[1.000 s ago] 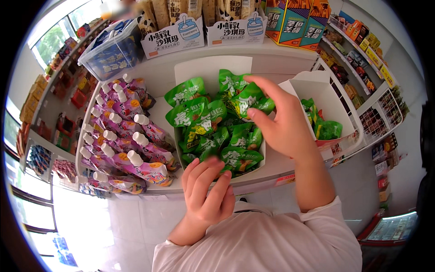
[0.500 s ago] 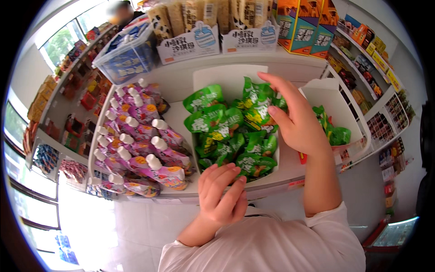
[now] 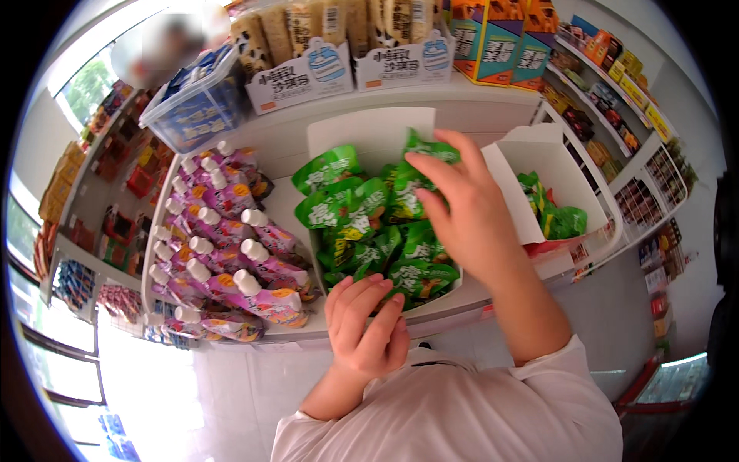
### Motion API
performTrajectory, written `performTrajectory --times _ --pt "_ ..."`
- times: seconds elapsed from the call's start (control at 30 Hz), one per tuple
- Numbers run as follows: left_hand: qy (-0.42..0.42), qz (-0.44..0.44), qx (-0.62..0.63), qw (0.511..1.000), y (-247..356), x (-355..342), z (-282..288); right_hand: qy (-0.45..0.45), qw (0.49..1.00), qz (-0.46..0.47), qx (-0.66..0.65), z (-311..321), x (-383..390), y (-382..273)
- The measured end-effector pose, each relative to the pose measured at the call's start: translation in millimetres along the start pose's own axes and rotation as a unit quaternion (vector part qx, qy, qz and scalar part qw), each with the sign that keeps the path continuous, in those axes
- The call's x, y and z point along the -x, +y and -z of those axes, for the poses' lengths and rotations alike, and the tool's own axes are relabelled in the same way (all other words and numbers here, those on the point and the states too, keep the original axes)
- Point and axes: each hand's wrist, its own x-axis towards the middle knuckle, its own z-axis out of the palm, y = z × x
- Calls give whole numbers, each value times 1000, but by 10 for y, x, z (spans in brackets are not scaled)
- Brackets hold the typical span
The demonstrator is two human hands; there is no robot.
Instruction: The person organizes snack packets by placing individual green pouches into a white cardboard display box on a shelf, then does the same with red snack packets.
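At the centre of the frame, green snack packets [image 3: 362,223] fill a white box [image 3: 369,131] on the shelf [image 3: 493,296]. The right hand [image 3: 462,208] rests open-fingered on the upper packets. The left hand [image 3: 368,323], fingers loosely curled, touches the box's front edge. Pink pouches [image 3: 223,239] lie at left.

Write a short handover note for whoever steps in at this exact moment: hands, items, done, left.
Left hand: curled at the front edge of the white tray, touching the front green packets.
Right hand: fingers spread over the packets at the tray's back, grip unclear.
Done: tray nearly full of packets.
Left: packets lie uneven and overlapping; a few more sit in the open white box to the right. Purple spouted pouches to the left are untouched.
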Motion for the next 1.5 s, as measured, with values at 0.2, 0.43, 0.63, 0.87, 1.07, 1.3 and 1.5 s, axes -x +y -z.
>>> performTrajectory --times 0.2,0.43,0.63,0.87,1.07,1.3,1.5 --pt "4 -2 -8 1000 6 25 -48 57 989 99 91 -32 78 212" --pt "-2 8 -34 999 19 111 2 85 994 50 37 699 313 49" --pt "18 -16 -40 999 2 151 -14 -119 977 -116 134 1724 201 956" --pt "53 -34 -81 995 182 52 -34 -432 875 -161 145 1910 70 1213" --pt "8 -3 98 995 405 101 17 15 991 -71 -110 2068 382 942" --pt "-143 343 702 608 749 -21 -365 104 919 379 21 1000 1056 462" --pt "-101 390 582 706 646 183 -358 63 941 333 -8 694 1337 394"
